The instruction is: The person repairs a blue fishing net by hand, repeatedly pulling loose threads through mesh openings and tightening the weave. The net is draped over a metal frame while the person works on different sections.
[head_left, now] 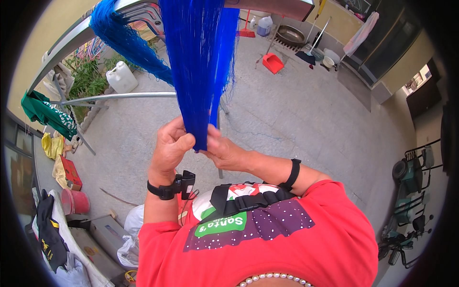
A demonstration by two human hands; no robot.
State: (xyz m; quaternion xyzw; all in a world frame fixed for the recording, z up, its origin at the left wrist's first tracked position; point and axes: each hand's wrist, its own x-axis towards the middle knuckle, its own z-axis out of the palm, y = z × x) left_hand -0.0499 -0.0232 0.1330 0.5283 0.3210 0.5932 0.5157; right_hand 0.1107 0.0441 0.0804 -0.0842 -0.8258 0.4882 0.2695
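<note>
A long hank of bright blue thread (pixel 193 62) hangs from the metal rack above and narrows downward to my hands. My left hand (pixel 173 142) grips its lower end from the left, thumb laid across the front. On the other side my right hand (pixel 222 149) closes round the same end, its fingers partly behind the strands and slightly blurred. Another hank of darker blue thread (pixel 125 40) droops over the rack to the left, apart from my hands.
A metal rack (pixel 126 96) stands ahead, a green cloth (pixel 48 115) hung on its left. Beyond are a white jug (pixel 121 78), a red dustpan (pixel 273 63) and a metal basin (pixel 290 35). A pink bucket (pixel 75 201) sits at left; a green three-wheeler (pixel 409 210) is parked at right.
</note>
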